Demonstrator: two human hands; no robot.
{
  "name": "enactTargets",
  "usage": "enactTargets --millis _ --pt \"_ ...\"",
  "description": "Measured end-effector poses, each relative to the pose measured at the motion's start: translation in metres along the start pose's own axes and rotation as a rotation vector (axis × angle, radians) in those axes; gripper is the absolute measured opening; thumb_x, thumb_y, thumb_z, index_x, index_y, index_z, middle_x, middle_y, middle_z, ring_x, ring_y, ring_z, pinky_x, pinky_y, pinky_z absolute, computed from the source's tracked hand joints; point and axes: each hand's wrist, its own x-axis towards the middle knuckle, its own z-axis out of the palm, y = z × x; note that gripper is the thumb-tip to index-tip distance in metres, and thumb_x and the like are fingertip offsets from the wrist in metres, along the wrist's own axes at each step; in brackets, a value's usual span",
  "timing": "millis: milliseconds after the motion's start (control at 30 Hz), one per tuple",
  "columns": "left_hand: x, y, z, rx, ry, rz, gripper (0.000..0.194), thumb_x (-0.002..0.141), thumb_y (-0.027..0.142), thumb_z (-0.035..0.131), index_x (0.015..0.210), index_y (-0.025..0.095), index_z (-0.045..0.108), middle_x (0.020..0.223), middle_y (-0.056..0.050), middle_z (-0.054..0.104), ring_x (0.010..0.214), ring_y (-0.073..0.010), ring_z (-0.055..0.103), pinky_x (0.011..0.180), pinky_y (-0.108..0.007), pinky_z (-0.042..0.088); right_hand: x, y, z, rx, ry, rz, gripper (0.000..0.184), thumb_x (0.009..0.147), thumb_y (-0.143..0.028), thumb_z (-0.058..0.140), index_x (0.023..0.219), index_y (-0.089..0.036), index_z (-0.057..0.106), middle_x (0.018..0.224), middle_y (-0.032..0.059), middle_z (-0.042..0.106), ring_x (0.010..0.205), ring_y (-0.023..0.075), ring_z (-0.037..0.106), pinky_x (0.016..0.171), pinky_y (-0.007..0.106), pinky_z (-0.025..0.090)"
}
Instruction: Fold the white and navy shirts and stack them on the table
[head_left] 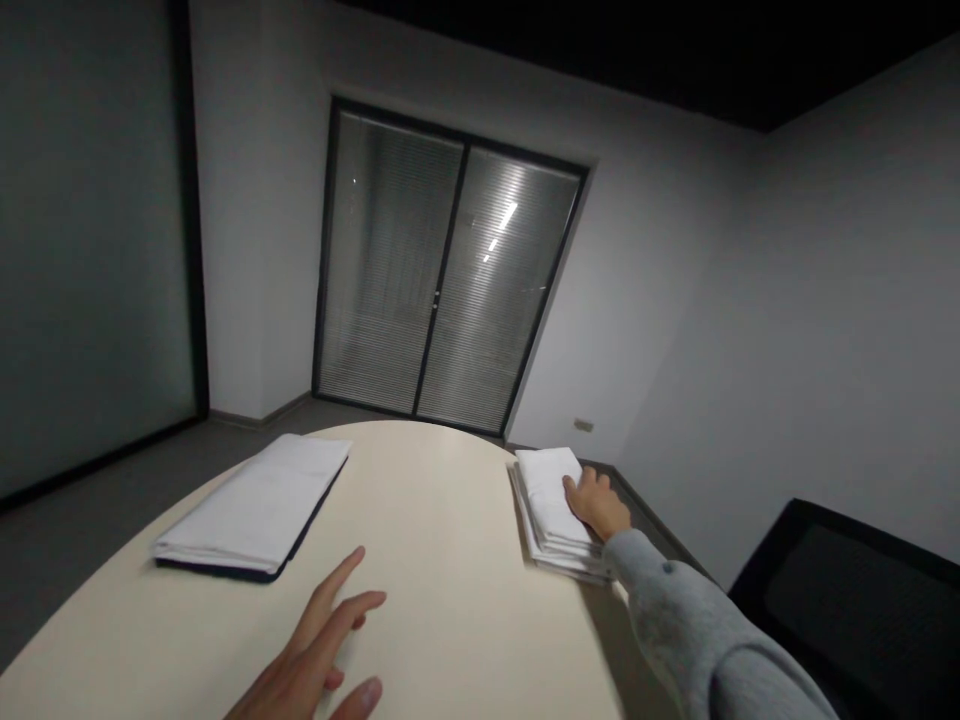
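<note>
My right hand [595,503], in a grey sleeve, rests on top of a stack of folded white cloths [546,500] at the right edge of the round cream table [442,520]. Its fingers curl over the stack's right side, and I cannot see whether they hold the top cloth. My left hand [319,650] hovers low over the near part of the table, fingers stretched and apart, holding nothing. A larger folded white cloth [259,505] lies on a dark pad at the table's left side.
A black chair back [847,600] stands at the lower right beside the table. Beyond the table are a grey floor, white walls and a glass door with blinds [442,280].
</note>
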Motion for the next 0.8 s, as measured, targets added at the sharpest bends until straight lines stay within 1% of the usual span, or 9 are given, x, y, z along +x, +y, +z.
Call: enactTargets --millis 67,133,233,300,433,500,567,700,800 --pt "0.001 0.007 -0.007 0.098 0.001 -0.007 0.044 0.096 0.035 0.061 0.140 0.039 0.058 0.170 -0.005 0.033 0.113 -0.0234 0.073 0.083 -0.029 0.065 -0.015 -0.014 -0.007 -0.045 0.121 -0.136 0.053 0.105 -0.042 0.041 0.144 -0.006 0.048 0.145 0.0301 0.048 0.136 0.0452 0.047 0.111 0.064 0.034" --pt "0.005 0.009 -0.013 0.239 0.070 -0.036 0.040 0.097 0.033 0.058 0.137 0.034 0.060 0.167 -0.006 0.038 0.127 -0.0258 0.065 0.099 -0.036 0.061 -0.033 -0.037 -0.010 -0.067 0.209 -0.301 0.053 0.103 -0.036 0.042 0.149 -0.010 0.044 0.156 0.0257 0.039 0.145 0.0430 0.036 0.119 0.061 0.023" --pt "0.017 -0.003 -0.023 0.467 0.179 -0.076 0.037 0.095 0.032 0.056 0.132 0.027 0.063 0.156 -0.009 0.053 0.139 -0.0289 0.055 0.114 -0.049 0.049 -0.077 -0.086 0.001 -0.004 0.278 -0.631 0.046 0.101 -0.034 0.048 0.144 -0.017 0.052 0.154 0.0189 0.044 0.141 0.0369 0.040 0.119 0.053 0.028" --pt "0.026 -0.022 -0.035 0.627 0.226 -0.127 0.045 0.092 0.032 0.059 0.136 0.023 0.062 0.155 -0.011 0.054 0.143 -0.0316 0.050 0.118 -0.053 0.043 -0.118 -0.120 0.019 0.135 0.250 -0.838 0.040 0.100 -0.033 0.052 0.136 -0.018 0.057 0.145 0.0177 0.052 0.134 0.0344 0.047 0.113 0.050 0.037" --pt "0.037 -0.067 -0.062 0.909 0.245 -0.270 0.071 0.084 0.034 0.067 0.151 0.013 0.054 0.166 -0.017 0.037 0.154 -0.0393 0.031 0.126 -0.059 0.023 -0.195 -0.166 0.053 0.356 0.024 -1.033 0.034 0.096 -0.025 0.057 0.130 -0.022 0.060 0.138 0.0134 0.058 0.126 0.0300 0.053 0.109 0.046 0.042" --pt "0.040 -0.082 -0.072 0.967 0.198 -0.347 0.072 0.085 0.039 0.066 0.151 0.012 0.055 0.163 -0.018 0.042 0.151 -0.0419 0.034 0.125 -0.061 0.021 -0.214 -0.173 0.060 0.399 -0.094 -1.058 0.030 0.096 -0.023 0.057 0.126 -0.025 0.061 0.130 0.0099 0.062 0.119 0.0285 0.056 0.105 0.045 0.044" --pt "0.042 -0.089 -0.077 0.983 0.153 -0.380 0.065 0.089 0.043 0.062 0.147 0.014 0.060 0.157 -0.018 0.051 0.147 -0.0424 0.041 0.123 -0.061 0.022 -0.218 -0.172 0.061 0.425 -0.160 -1.052 0.028 0.096 -0.022 0.057 0.123 -0.025 0.062 0.124 0.0076 0.065 0.115 0.0277 0.057 0.103 0.045 0.044" --pt "0.045 -0.090 -0.080 0.985 0.166 -0.382 0.049 0.099 0.036 0.046 0.138 0.017 0.069 0.148 -0.014 0.062 0.142 -0.0378 0.048 0.124 -0.059 0.021 -0.212 -0.161 0.057 0.472 -0.197 -1.072 0.026 0.096 -0.019 0.057 0.121 -0.024 0.063 0.126 0.0068 0.064 0.117 0.0261 0.056 0.105 0.043 0.042" --pt "0.042 -0.091 -0.080 0.954 0.126 -0.391 0.053 0.097 0.042 0.051 0.144 0.021 0.064 0.154 -0.011 0.057 0.146 -0.0374 0.044 0.124 -0.059 0.018 -0.210 -0.157 0.058 0.478 -0.201 -1.083 0.027 0.095 -0.018 0.057 0.121 -0.023 0.063 0.127 0.0075 0.064 0.119 0.0259 0.056 0.106 0.042 0.042"
